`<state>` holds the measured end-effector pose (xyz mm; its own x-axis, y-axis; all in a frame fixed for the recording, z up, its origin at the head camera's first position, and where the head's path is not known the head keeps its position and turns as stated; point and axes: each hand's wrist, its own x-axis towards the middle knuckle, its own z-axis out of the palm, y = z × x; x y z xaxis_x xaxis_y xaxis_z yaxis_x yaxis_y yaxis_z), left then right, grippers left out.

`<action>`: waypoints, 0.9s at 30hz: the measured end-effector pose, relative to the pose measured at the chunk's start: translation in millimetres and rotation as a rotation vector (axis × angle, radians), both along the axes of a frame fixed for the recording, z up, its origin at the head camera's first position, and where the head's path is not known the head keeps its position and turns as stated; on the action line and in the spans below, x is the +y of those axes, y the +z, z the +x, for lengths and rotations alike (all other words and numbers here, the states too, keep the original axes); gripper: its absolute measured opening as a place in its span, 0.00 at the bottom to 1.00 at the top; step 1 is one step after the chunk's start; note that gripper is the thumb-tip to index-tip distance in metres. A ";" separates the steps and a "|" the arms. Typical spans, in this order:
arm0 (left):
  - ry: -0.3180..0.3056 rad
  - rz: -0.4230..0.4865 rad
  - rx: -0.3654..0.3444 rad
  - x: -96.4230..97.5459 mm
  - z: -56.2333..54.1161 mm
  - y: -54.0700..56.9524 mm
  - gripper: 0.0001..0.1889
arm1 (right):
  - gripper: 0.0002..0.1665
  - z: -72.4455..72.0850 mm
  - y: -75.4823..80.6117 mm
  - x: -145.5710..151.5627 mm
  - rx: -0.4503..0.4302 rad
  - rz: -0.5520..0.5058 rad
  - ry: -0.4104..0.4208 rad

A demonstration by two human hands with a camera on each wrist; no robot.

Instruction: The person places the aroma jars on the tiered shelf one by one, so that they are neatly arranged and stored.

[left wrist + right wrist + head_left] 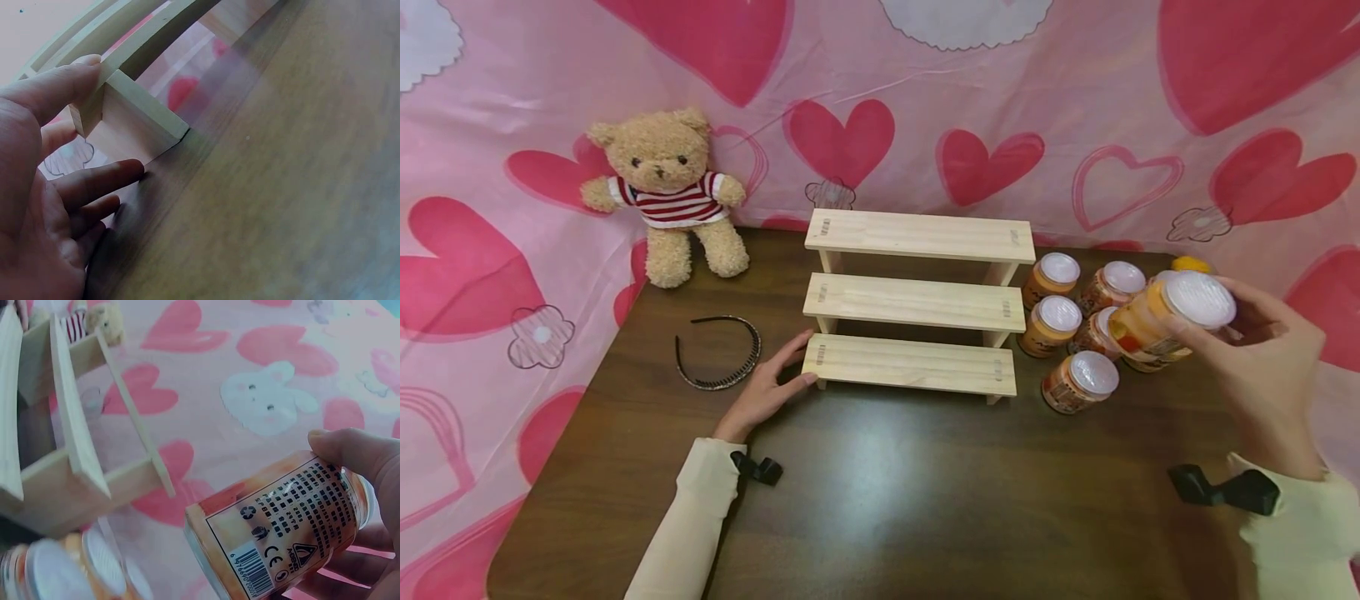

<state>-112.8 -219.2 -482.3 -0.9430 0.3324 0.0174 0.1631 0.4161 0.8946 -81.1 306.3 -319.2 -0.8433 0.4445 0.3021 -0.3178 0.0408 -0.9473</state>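
A three-step wooden rack (913,300) stands upright on the table. My left hand (767,390) holds the left end of its lowest step, thumb at the front corner. In the left wrist view the thumb (69,81) lies on the step's edge, an index finger is partly hidden behind it, and the other fingers are near the tabletop. My right hand (1273,358) grips a jar with a clear-white lid (1150,321) above the table. Its label (281,531) shows print and a barcode in the right wrist view. Several similar jars (1078,383) stand right of the rack.
A teddy bear (673,200) in a striped shirt sits at the back left. A dark toothed headband (718,385) lies left of my left hand. Behind the jars a yellow thing (1191,264) partly shows. A pink heart-print cloth (910,75) hangs behind the table (880,500).
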 end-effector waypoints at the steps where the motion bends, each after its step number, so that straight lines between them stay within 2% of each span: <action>1: 0.001 0.000 -0.004 0.0 0.2 -0.1 0.37 | 0.32 -2.7 2.2 -3.0 0.005 0.002 0.011; 11: 0.014 -0.002 0.000 -0.6 -0.2 -1.3 0.37 | 0.32 -29.2 26.7 -35.5 0.022 0.019 0.129; 13: 0.015 -0.003 -0.001 -0.5 -0.3 -1.0 0.37 | 0.31 -34.3 31.2 -41.1 0.001 0.042 0.146; 20: 0.008 -0.008 -0.009 0.2 0.0 -0.5 0.37 | 0.30 -57.7 38.4 -63.0 0.030 0.031 0.226; 27: 0.007 -0.012 -0.013 0.1 0.2 0.5 0.37 | 0.30 -77.2 43.2 -81.8 -0.050 0.107 0.267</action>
